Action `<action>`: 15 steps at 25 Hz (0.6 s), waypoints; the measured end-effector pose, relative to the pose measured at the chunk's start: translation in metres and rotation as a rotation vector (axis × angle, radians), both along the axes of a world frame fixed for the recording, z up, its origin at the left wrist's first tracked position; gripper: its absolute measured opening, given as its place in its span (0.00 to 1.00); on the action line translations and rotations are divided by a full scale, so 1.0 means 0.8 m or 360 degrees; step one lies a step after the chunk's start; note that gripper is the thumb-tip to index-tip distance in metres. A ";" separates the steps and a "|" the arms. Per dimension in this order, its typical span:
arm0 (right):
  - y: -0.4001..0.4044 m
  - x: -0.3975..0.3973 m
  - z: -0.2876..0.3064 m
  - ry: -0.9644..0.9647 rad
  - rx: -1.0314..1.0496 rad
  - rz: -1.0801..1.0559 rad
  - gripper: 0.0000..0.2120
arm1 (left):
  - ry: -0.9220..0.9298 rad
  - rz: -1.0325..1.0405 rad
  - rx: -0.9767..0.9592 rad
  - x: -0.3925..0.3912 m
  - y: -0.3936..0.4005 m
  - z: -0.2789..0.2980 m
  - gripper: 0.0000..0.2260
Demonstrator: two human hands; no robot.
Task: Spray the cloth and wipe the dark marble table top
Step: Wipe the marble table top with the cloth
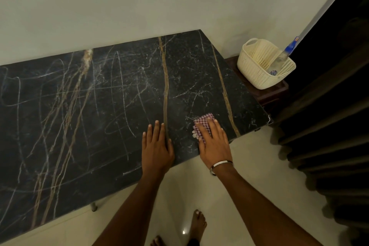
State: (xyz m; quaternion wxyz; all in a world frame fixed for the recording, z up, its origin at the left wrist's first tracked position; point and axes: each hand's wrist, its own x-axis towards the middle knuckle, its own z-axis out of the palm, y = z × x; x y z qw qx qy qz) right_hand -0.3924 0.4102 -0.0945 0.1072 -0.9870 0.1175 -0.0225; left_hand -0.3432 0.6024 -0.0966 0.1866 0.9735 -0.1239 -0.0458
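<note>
The dark marble table top [103, 106] with gold and white veins fills the left and middle of the head view. A small red-and-white checked cloth [201, 125] lies near the table's front right corner. My right hand [213, 144] presses flat on the cloth with straight fingers and covers most of it. My left hand [156, 146] rests flat on the marble just to the left, fingers straight. A spray bottle [283, 58] with a blue head leans inside a cream basket, off the table to the right.
The cream perforated basket [257, 66] stands on a low dark wooden stool [271, 94] beside the table's right end. Dark curtains [329, 106] hang at the right. A pale wall backs the table. My bare feet [196, 225] stand on the light tiled floor.
</note>
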 end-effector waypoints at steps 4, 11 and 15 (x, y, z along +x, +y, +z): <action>-0.014 -0.001 0.009 0.0032 -0.0021 -0.0301 0.28 | -0.0020 -0.0015 -0.0025 -0.015 0.003 -0.002 0.26; 0.096 -0.005 0.002 0.0000 0.0057 0.0070 0.28 | -0.0017 0.0095 0.0010 -0.021 0.024 0.000 0.26; 0.045 0.003 0.007 0.0044 0.0049 -0.0148 0.28 | -0.0014 0.0125 0.0022 -0.029 0.033 0.003 0.26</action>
